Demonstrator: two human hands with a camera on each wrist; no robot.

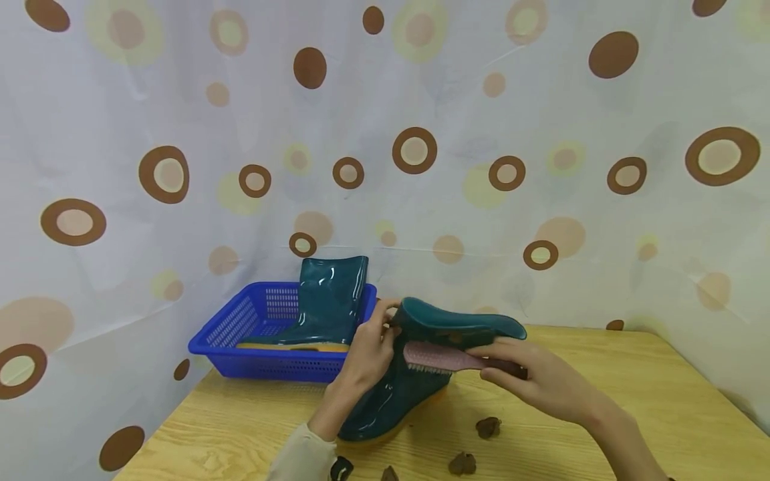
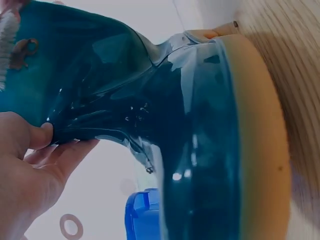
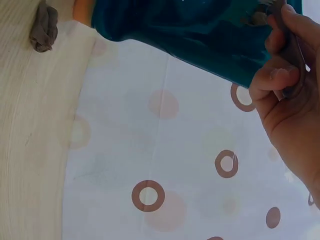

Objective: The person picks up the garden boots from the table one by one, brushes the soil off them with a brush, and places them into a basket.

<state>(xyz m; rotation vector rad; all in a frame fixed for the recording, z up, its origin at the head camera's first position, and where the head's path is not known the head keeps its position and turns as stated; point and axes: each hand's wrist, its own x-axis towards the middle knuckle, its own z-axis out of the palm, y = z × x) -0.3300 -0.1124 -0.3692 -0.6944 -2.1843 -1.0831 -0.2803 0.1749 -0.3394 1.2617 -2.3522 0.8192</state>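
A glossy teal rain boot (image 1: 385, 404) with a tan sole stands on the wooden table, its shaft leaning toward the right. My left hand (image 1: 368, 351) grips the shaft near the top, thumb on the outside in the left wrist view. In my right hand (image 1: 544, 377) is a scrub brush (image 1: 436, 357) with a pink back and pale bristles, held by its dark handle (image 3: 296, 57). The bristles (image 2: 7, 45) are close beside a brown smear (image 2: 22, 54) on the upper shaft.
Behind to the left sits a blue plastic basket (image 1: 277, 364) with a second teal boot (image 1: 331, 300) upright in it. Brown crumpled lumps (image 1: 488, 427) lie in front of the boot, with a small dark object (image 1: 341, 468) by the near edge. A dotted curtain (image 1: 457, 200) hangs behind the table.
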